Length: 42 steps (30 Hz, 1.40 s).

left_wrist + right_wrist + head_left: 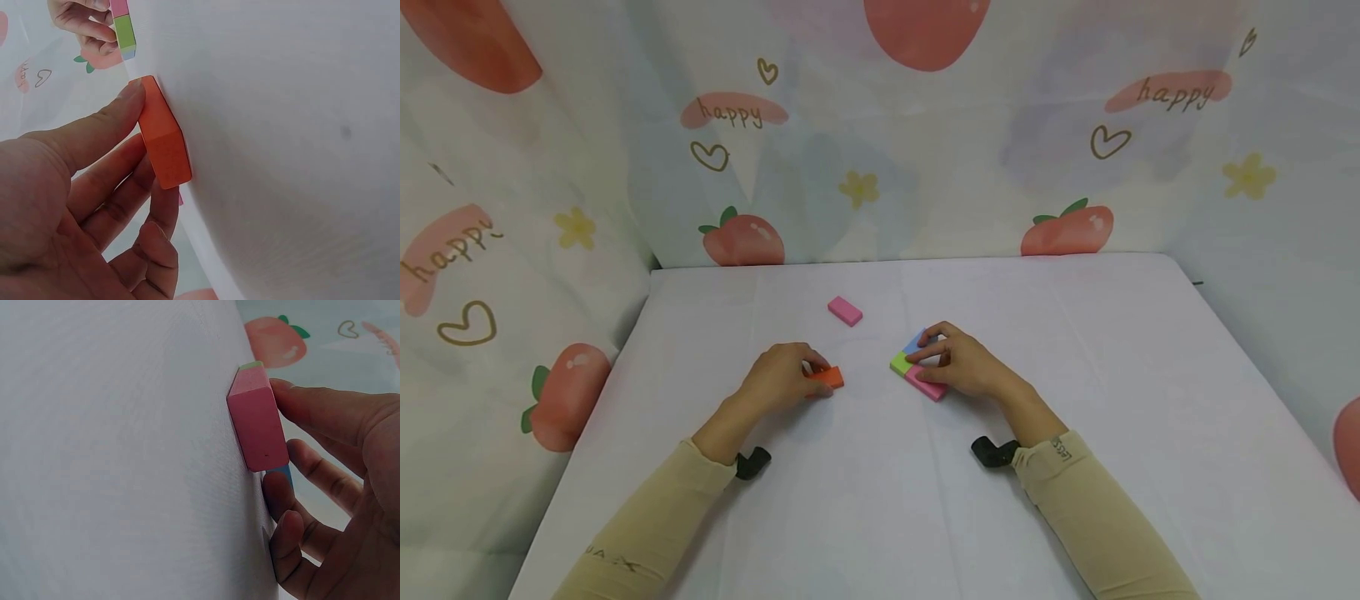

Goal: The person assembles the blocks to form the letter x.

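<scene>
The left hand (778, 375) pinches a smooth, straight-edged orange block (832, 377) upon the white, faintly creased cloth (850, 500). The right hand (966, 362), its fingers half curled, holds a pink block (932, 391) touching a green block (899, 364); a blue block (913, 342) adjoins the green. Farther away, a flat rectangular pink piece (846, 311) lies alone.

Left sleeve (643, 521): khaki beige, lower left of the frame
Left lettering (613, 559): dark, partly readable, near the bottom edge
Right sleeve (1097, 517): khaki beige, lower right
Right lettering (1062, 450): small dark capitals by the cuff
Left wrist piece (755, 463): black, stubby, rounded
Right wrist piece (994, 452): black, bent like an elbow
Left hand (778, 377), right hand (964, 360): bare
</scene>
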{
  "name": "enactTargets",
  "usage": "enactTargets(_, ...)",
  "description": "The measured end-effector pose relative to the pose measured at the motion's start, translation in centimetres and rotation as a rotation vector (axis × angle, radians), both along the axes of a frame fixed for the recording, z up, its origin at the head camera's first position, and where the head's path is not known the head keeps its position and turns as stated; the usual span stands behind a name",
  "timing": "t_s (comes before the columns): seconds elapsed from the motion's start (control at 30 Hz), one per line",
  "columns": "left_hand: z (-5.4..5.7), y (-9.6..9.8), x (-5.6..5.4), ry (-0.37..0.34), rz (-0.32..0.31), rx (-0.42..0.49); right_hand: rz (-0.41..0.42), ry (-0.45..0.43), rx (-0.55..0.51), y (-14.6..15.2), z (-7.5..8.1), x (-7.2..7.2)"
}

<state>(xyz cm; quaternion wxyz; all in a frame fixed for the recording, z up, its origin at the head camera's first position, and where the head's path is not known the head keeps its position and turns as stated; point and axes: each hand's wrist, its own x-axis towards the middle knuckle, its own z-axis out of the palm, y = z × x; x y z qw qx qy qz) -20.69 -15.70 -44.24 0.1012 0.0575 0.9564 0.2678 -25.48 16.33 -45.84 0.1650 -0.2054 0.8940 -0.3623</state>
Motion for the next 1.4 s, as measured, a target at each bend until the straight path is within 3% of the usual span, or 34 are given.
enactTargets(1.4, -0.2, 2.2, 0.3, -0.001, -0.007, -0.016, -0.009, 0.007, 0.004, -0.3, -0.2, 0.1)
